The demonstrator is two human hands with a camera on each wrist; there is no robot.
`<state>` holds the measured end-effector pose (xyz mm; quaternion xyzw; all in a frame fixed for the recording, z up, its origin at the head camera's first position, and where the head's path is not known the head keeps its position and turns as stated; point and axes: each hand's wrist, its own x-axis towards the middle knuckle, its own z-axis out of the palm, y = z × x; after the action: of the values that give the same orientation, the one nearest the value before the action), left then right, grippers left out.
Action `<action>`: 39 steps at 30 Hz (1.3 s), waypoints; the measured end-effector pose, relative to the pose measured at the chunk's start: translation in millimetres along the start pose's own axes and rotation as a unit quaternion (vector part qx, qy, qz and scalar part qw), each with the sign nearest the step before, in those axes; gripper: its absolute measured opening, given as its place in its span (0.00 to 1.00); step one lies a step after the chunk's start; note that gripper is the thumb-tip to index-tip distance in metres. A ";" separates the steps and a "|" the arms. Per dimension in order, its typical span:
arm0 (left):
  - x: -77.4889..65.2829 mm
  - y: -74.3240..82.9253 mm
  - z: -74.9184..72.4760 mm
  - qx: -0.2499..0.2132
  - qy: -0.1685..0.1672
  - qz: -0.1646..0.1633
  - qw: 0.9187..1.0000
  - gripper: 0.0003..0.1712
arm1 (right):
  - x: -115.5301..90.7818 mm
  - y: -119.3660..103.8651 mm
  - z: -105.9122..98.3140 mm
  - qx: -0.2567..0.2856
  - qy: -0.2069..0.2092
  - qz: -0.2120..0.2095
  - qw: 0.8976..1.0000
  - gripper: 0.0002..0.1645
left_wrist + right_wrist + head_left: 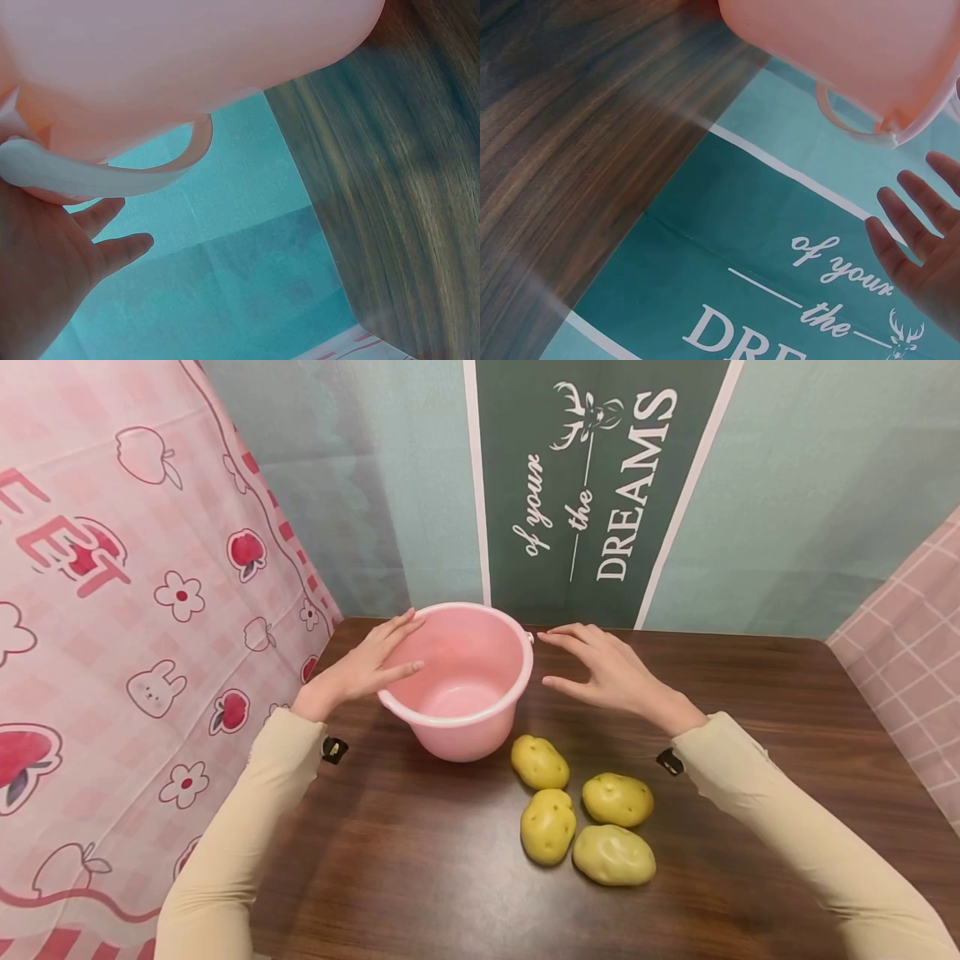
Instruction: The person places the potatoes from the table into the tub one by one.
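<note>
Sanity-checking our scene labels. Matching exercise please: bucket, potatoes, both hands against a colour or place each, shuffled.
Things, as seen in the head view:
1. Bucket
2. Potatoes
3. Left hand
4. Right hand

Colour or place:
A. Right of the bucket, fingers spread
B. Yellowish, grouped on the wooden table
C. At the bucket's left side, thumb over the opening
D. Pink all over, wide open at the top

Pairs: 1-D, 2-B, 3-C, 4-A
</note>
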<state>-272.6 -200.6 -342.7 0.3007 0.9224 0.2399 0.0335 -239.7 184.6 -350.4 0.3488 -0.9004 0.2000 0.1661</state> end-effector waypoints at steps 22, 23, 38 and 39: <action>1.3 -2.7 0.8 -0.003 -0.002 0.000 1.000 0.40 | -17.5 8.8 9.2 -0.001 -0.016 0.019 1.000 0.37; 1.4 -2.6 0.7 -0.002 -0.001 0.001 1.000 0.40 | -17.9 9.1 9.7 -0.001 -0.018 0.019 1.000 0.37; 1.9 -1.8 -0.4 -0.007 0.000 -0.001 1.000 0.40 | -24.0 9.6 18.2 0.007 -0.051 0.015 0.999 0.38; 2.0 -1.7 -0.4 -0.007 0.000 -0.001 1.000 0.40 | -24.3 9.8 18.9 0.006 -0.052 0.015 0.999 0.37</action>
<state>-275.3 -200.8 -343.0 0.2992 0.9211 0.2466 0.0356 -232.5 195.9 -379.8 0.3463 -0.9117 0.1893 0.1142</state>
